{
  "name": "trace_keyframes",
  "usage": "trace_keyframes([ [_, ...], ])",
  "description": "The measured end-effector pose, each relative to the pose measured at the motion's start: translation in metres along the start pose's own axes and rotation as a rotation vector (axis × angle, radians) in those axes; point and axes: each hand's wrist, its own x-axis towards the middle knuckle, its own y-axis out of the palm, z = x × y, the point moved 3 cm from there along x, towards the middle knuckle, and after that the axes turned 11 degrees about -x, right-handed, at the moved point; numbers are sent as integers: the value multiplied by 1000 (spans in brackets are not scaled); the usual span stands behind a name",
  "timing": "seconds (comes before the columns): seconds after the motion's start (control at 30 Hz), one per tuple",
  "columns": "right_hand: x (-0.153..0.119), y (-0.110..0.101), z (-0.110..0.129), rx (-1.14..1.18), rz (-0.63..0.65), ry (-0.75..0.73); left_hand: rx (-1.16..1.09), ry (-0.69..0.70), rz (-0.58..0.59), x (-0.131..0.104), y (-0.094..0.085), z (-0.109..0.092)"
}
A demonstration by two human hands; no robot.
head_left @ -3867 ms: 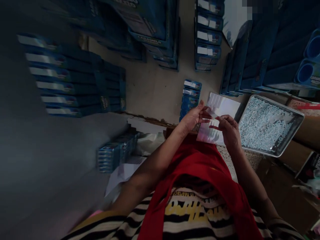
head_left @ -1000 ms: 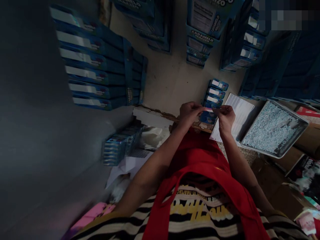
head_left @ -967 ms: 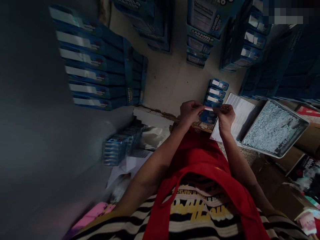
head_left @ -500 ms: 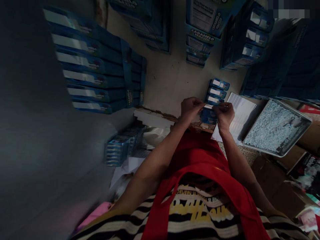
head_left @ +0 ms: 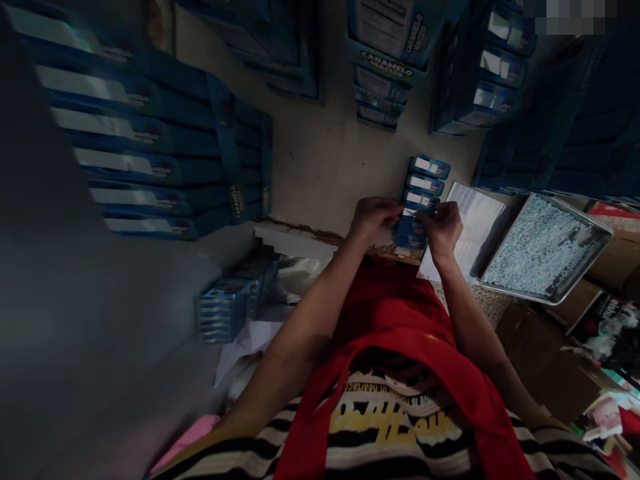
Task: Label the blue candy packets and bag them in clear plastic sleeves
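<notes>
White label (head_left: 409, 213) | small, held between both hands' fingers (head_left: 392, 212) | blue boxes (head_left: 425, 185) rowed beneath and beyond fingers, farther ones white-labelled

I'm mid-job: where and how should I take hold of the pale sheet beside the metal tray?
Probably pinch the pale sheet by its near edge, coming from the apron-wearer's side, thumb above, fingers below. It looks thin and flat, and that end seems to jut past the tabletop; the metal tray flanks its right side.
</notes>
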Motion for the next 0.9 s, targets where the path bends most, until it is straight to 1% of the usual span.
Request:
trace_keyframes([
  [0.1, 2, -2, -5, -18, 13, -1, -14, -45, -44, 9, -3, 6],
  [0.23, -1, 1, -8, -7, 41, -38, 85, 3, -87, 22, -7, 14],
  [0.3, -5, 1, -13, 17, 59, -94, 158, 39, -163, 18, -13, 14],
  [0.33, -6, 0, -18, 43, 73, -125, 208, 94, -226, 12, -15, 12],
  [0.37, -6, -2, -26, 76, 85, -147, 272, 193, -289, 2, -16, 7],
  [0.4, -4, -6, -37, 109, 95, -153, 348, 334, -335, -11, -13, 2],
  [0.43, -2, -11, -50, 134, 100, -143, 436, 498, -348, -26, -5, -4],
  [0.47, 2, -17, -66, 142, 96, -116, 533, 673, -326, -42, 10, -8],
  [0.5, 7, -23, -83, 123, 81, -81, 624, 818, -260, -55, 30, -8],
  [0.53, 13, -30, -100, 74, 54, -46, 701, 910, -153, -65, 54, -5],
  [0.57, 19, -36, -116, -4, 21, -19, 767, 959, -32, -68, 81, 2],
  [0.6, 24, -41, -131, -103, -11, 0, 822, 974, 78, -67, 109, 10],
  [0.63, 28, -44, -144, -214, -32, 10, 866, 962, 157, -59, 136, 20],
  [0.67, 31, -45, -155, -325, -36, 11, 906, 926, 205, -46, 161, 30],
  [0.7, 31, -45, -165, -422, -18, 2, 948, 870, 216, -30, 181, 40],
  [0.73, 30, -42, -174, -498, 16, -15, 989, 809, 190, -12, 197, 48],
  [0.77, 28, -39, -182, -550, 59, -38, 1035, 756, 149, 5, 207, 54],
  [0.8, 24, -36, -188, -580, 100, -69, 1086, 714, 111, 20, 214, 59],
  [0.83, 19, -33, -194, -595, 134, -103, 1140, 685, 85, 31, 217, 63],
  [0.9, 10, -29, -205, -602, 180, -164, 1244, 655, 79, 43, 216, 68],
])
